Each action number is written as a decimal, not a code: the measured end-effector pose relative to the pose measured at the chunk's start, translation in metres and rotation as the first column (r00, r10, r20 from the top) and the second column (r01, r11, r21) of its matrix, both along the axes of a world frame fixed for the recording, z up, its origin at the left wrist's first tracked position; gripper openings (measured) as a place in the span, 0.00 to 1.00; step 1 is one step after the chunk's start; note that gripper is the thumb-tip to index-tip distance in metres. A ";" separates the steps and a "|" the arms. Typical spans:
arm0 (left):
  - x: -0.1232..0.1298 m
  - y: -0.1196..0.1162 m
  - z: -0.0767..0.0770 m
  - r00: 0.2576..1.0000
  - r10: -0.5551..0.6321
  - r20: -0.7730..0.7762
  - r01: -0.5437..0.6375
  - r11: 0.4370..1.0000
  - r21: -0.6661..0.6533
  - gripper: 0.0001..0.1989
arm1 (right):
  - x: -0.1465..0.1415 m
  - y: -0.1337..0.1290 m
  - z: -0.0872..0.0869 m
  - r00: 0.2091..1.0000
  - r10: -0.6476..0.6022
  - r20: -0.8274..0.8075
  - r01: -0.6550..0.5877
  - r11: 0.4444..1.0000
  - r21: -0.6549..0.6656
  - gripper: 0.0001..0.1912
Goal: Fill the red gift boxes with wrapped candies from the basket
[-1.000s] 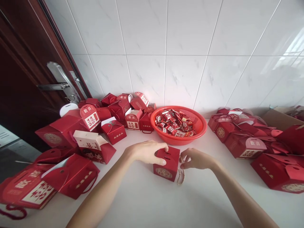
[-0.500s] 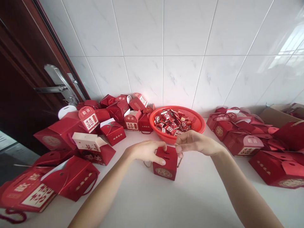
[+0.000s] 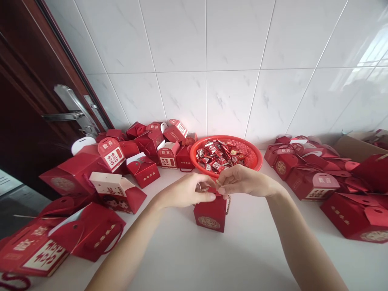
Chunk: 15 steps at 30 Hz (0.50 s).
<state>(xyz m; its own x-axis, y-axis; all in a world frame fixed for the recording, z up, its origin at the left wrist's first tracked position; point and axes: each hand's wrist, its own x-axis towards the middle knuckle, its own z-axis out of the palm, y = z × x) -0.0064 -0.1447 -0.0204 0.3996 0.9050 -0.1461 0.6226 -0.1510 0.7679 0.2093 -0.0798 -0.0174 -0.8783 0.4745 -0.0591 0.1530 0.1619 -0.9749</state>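
A small red gift box (image 3: 209, 216) with a gold round print stands upright on the white table, below both hands. My right hand (image 3: 245, 180) is closed in a pinch on the end of a twisted cord (image 3: 228, 204), just above the box top. Beside it, my left hand (image 3: 184, 189) is closed over the upper left of the box, its thumb across the top and its fingers curled. What those fingers hold is hidden. The fingertips of the two hands nearly meet.
Behind the box, an orange-red plastic basket (image 3: 256, 159) holds several red-wrapped sweets (image 3: 216, 155). Red gift boxes (image 3: 142, 171) crowd the left side, and more red boxes (image 3: 315, 182) are piled at the right. A tiled wall (image 3: 178, 97) backs the table; a dark door (image 3: 27, 81) is at left.
My left hand has lifted slightly from the box top and curled its fingers towards my right hand. My right hand has moved left with the cord end, over the box.
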 end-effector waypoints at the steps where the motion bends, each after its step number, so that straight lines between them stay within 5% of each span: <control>1: -0.001 0.000 0.001 0.997 0.010 0.077 -0.008 1.000 -0.026 0.17 | 0.001 0.000 0.001 1.000 -0.014 0.001 0.014 1.000 0.006 0.13; 6: -0.005 -0.004 0.007 0.937 0.075 0.342 -0.046 0.995 -0.091 0.22 | 0.005 -0.004 0.005 0.996 -0.089 0.024 0.087 0.993 0.085 0.11; 15: 0.007 -0.021 0.011 0.823 0.045 0.567 0.002 0.997 -0.081 0.24 | 0.002 -0.018 0.009 0.982 -0.185 0.035 0.171 0.956 0.240 0.10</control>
